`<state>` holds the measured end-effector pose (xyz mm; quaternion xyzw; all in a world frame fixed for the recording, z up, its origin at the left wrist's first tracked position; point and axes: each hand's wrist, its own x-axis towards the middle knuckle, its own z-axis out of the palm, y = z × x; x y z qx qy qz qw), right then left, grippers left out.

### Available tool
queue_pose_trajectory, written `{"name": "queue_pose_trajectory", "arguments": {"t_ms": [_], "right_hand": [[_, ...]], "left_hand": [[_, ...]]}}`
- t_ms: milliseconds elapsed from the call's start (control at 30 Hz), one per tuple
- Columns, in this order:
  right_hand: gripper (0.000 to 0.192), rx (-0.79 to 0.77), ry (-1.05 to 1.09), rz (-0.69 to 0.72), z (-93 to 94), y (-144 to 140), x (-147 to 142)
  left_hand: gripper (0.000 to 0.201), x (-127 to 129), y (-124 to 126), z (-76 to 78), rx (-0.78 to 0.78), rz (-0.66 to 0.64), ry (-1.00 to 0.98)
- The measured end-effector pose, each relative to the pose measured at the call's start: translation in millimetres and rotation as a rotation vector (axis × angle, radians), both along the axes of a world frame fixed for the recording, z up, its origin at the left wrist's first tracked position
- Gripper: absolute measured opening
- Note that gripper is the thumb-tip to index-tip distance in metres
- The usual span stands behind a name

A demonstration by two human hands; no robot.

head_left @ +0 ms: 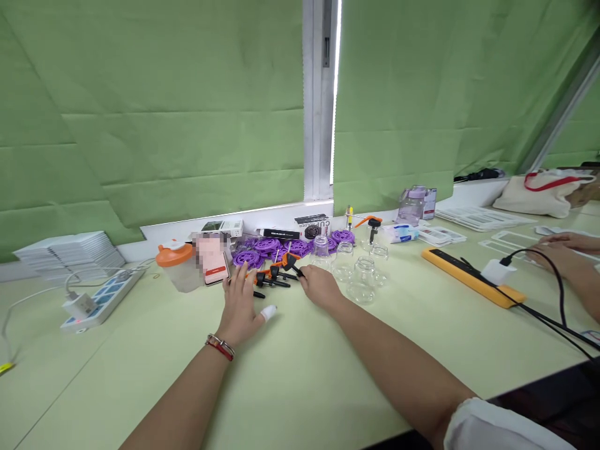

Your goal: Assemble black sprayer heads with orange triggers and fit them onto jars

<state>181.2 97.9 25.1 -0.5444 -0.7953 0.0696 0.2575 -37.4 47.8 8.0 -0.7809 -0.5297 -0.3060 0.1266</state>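
Note:
My left hand [240, 306] lies with its fingers spread at the left end of a small group of black-and-orange pump tops [272, 276]. A white wrap covers its thumb. Whether its fingertips touch the tops cannot be made out. On the other side, my right hand [321, 287] is closed, its fingers pinching the black end of a pump top [291, 262]. Just right of it stand several clear, open-necked bottles [363, 281]. Behind the hands lies a heap of purple wheel-shaped pieces [267, 245]. One black pump top with an orange lever [373, 225] stands among the bottles.
To the left are an orange-lidded shaker cup [178, 265], a propped phone [215, 259], a white power strip [105, 300] and stacked white sheets [75, 253]. At right lies an orange power strip [469, 275] with trailing cables, near another person's hands [562, 253].

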Motion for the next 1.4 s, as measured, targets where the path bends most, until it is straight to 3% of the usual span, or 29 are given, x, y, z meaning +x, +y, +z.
{"name": "queue_pose_trajectory", "arguments": {"t_ms": [67, 167, 300, 533, 700, 933, 1100, 1400], "right_hand": [[0.023, -0.018, -0.189, -0.07, -7.4, 12, 4], [0.023, -0.054, -0.256, -0.082, -19.4, 25, 5], [0.024, -0.089, -0.282, -0.09, -29.9, 34, 4], [0.026, -0.083, -0.285, -0.108, -34.7, 34, 3], [0.027, 0.045, -0.293, -0.098, -35.1, 27, -1], [0.031, 0.156, -0.285, 0.094, -35.2, 33, 0], [0.048, 0.071, -0.194, 0.275, -42.1, 42, 2], [0.048, -0.008, -0.096, 0.313, -42.2, 26, 2]], "left_hand": [[0.079, -8, 7, -5.1, -0.068, 0.122, 0.044], [0.075, -12, 14, -11.3, -0.166, 0.22, 0.076], [0.073, -10, 18, -17.4, -0.256, 0.238, 0.109], [0.065, -2, 25, -27.2, -0.267, 0.283, 0.181], [0.068, -4, 36, -26.7, -0.218, 0.218, 0.244], [0.063, -9, 52, -22.2, -0.199, 0.115, 0.286], [0.059, -10, 53, -21.9, -0.274, 0.073, 0.263], [0.055, -10, 41, -15.3, -0.294, 0.057, 0.259]]}}
